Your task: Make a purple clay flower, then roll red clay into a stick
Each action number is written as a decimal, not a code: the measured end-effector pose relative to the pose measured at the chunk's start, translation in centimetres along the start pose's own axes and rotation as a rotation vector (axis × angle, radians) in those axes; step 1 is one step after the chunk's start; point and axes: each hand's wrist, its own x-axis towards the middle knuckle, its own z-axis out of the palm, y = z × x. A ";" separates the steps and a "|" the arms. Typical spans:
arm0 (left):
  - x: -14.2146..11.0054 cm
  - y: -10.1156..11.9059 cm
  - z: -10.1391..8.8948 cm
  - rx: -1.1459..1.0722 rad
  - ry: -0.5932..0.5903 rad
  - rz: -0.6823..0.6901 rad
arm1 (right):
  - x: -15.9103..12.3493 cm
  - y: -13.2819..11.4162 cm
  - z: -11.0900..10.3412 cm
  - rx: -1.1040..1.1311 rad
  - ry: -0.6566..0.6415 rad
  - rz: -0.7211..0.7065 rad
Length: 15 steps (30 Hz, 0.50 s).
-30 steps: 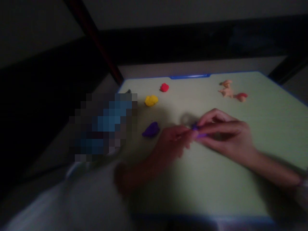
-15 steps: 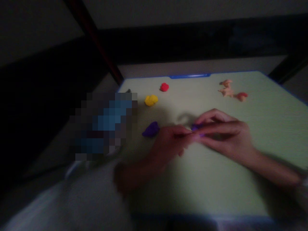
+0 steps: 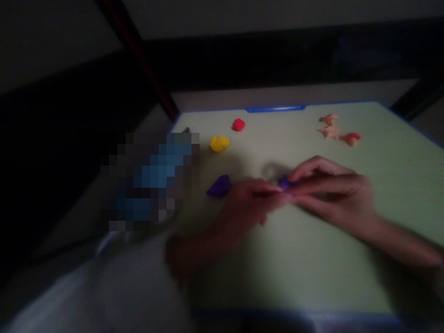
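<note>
Over the middle of a pale green board, my left hand and my right hand meet fingertip to fingertip. Both pinch a small purple clay piece between thumbs and forefingers. The piece is mostly hidden by my fingers. A larger purple clay lump lies on the board just left of my left hand.
A yellow clay lump and a red clay lump lie toward the board's far left. Small peach and red clay shapes sit at the far right. A blurred blue object is off the board's left edge. The room is dim.
My hands have stayed pinched on the small purple piece, shifting only slightly; the piece shows a little more between the fingertips now.
</note>
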 end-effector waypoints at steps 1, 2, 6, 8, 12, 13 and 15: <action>0.0 0.0 0.0 -0.001 -0.001 -0.008 | 0.0 0.0 0.0 -0.001 -0.005 0.000; 0.0 0.0 0.0 0.002 -0.002 -0.008 | 0.0 -0.1 0.0 -0.002 -0.011 0.001; 0.0 0.1 0.0 0.034 -0.010 0.022 | 0.0 -0.1 0.1 -0.025 -0.018 -0.004; 0.0 0.1 0.0 0.040 -0.009 0.033 | 0.0 -0.1 0.1 -0.031 -0.010 -0.012; 0.1 0.0 -0.1 0.014 -0.012 0.029 | 0.0 0.1 0.1 -0.038 0.015 -0.013; 0.1 -0.1 -0.1 0.010 -0.008 0.029 | 0.0 0.1 0.0 -0.042 0.017 -0.011; 0.2 -0.1 -0.2 0.009 0.000 0.033 | 0.1 0.1 0.0 -0.050 0.015 -0.007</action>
